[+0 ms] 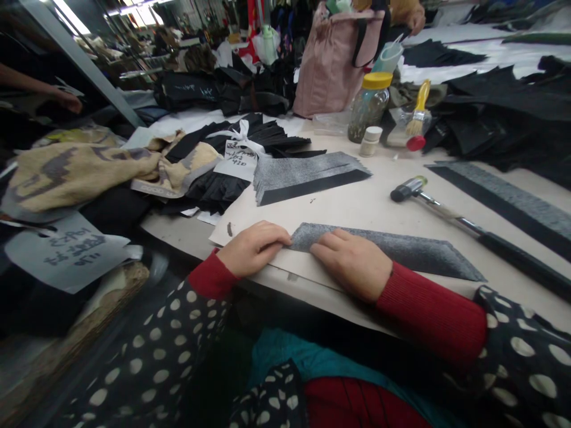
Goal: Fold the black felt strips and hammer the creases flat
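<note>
A long grey felt strip (414, 252) lies on pale paper (357, 208) near the table's front edge. My left hand (252, 246) rests at the strip's left tip, fingers curled and pressed together on it. My right hand (352, 261) lies palm down on the strip just to the right, fingers together and pressing it flat. Both wrists wear red cuffs under polka-dot sleeves.
A stack of grey strips (307, 175) lies beyond my hands. A hammer (450, 217) lies to the right. A yellow-lidded jar (370, 107), a brush (417, 116) and a pink bag (334, 59) stand farther back. Black fabric piles (504, 107) and a tagged bundle (236, 157) surround them. Another person's arm (40, 86) shows at far left.
</note>
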`<state>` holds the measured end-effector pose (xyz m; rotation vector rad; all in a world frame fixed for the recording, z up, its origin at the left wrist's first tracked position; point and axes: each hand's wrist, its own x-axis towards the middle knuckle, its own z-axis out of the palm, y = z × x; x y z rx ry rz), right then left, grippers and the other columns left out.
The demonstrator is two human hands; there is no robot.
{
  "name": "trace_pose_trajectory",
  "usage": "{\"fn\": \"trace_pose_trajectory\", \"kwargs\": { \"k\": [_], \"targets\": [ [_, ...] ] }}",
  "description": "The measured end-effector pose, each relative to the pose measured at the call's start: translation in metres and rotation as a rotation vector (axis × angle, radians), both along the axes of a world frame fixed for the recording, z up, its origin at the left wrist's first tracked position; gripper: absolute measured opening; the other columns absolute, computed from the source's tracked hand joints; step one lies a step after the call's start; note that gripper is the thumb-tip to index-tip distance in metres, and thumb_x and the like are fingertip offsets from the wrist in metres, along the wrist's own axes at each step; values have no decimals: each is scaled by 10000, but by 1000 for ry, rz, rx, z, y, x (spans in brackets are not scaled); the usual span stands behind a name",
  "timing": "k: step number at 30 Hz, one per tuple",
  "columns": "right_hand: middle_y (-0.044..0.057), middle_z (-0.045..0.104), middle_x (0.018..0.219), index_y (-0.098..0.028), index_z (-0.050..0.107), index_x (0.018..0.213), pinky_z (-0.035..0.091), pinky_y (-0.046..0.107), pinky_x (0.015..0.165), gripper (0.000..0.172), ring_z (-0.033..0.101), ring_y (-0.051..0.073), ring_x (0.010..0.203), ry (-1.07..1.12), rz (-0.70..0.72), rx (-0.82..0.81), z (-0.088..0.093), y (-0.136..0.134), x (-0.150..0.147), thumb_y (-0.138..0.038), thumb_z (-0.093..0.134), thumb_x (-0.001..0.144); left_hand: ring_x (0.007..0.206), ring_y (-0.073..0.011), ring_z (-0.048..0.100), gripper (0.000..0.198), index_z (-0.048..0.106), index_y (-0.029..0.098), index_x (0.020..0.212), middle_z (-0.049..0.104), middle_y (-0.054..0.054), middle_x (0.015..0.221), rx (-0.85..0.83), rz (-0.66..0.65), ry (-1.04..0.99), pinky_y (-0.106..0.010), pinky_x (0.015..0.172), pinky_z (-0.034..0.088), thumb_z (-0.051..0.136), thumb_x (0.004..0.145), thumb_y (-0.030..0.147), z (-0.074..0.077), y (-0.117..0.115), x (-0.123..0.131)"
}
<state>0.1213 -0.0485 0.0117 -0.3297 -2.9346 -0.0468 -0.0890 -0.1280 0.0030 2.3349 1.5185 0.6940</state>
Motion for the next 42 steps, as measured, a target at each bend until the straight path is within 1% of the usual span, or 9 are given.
{"fn": "trace_pose_trajectory", "kwargs": {
  "k": [3,7,11,16,22,30,35,38,42],
  "targets": [
    [56,541,758,-149,572,779,317,276,576,165,415,158,668,-1,8,-6,0,0,0,-116,416,823,982,-147,499,246,591,176,893,561,-51,1003,-13,19,21,-301,884,390,379,807,88,2,-4,-11],
    [55,540,760,-148,570,779,334,278,589,168,418,155,670,-11,11,-20,-1,0,0,-112,413,823,945,-153,503,211,585,162,828,523,-60,976,31,168,33,-295,839,416,391,791,87,10,-7,-11],
    [62,546,780,-135,582,824,371,290,622,167,433,161,693,-11,15,-22,-3,-1,-1,-118,416,823,939,-151,511,258,535,162,957,564,-59,946,106,118,7,-303,852,425,349,808,63,14,0,27],
    [99,575,965,-109,586,975,433,320,707,223,486,179,805,-22,5,-98,-4,-4,10,-134,422,825,928,-178,519,268,522,139,1012,583,-82,988,119,135,140,-345,850,449,353,813,76,1,11,67],
    [113,565,1136,-145,570,1097,462,388,776,312,497,243,1025,77,-199,-83,-6,-5,61,-232,383,863,965,-193,494,360,534,166,1094,539,-89,1064,92,43,352,-347,864,439,369,794,55,2,15,62],
    [141,611,1050,-98,608,1053,464,367,806,335,545,224,967,100,-446,65,-9,-7,146,-261,380,871,926,-198,504,372,546,224,1088,539,-71,1043,-63,-47,452,-350,825,444,362,787,108,19,32,56],
    [108,618,1049,-111,611,1045,448,374,800,327,543,218,921,116,-549,113,-9,-16,166,-264,379,872,854,-203,518,251,577,212,959,554,-52,935,-120,-52,479,-340,771,452,429,760,179,32,45,52],
    [109,615,1033,-104,612,1035,433,370,808,326,528,220,917,146,-568,99,-11,-18,166,-265,380,871,820,-205,523,227,577,200,912,560,-50,885,-108,-75,510,-349,753,449,439,743,136,44,47,76],
    [117,602,959,-97,598,1045,422,346,818,330,505,202,894,162,-570,2,-11,-17,163,-266,376,870,871,-180,526,248,553,190,954,572,-51,942,-27,-245,384,-313,788,443,399,787,90,47,60,146]
  ]
}}
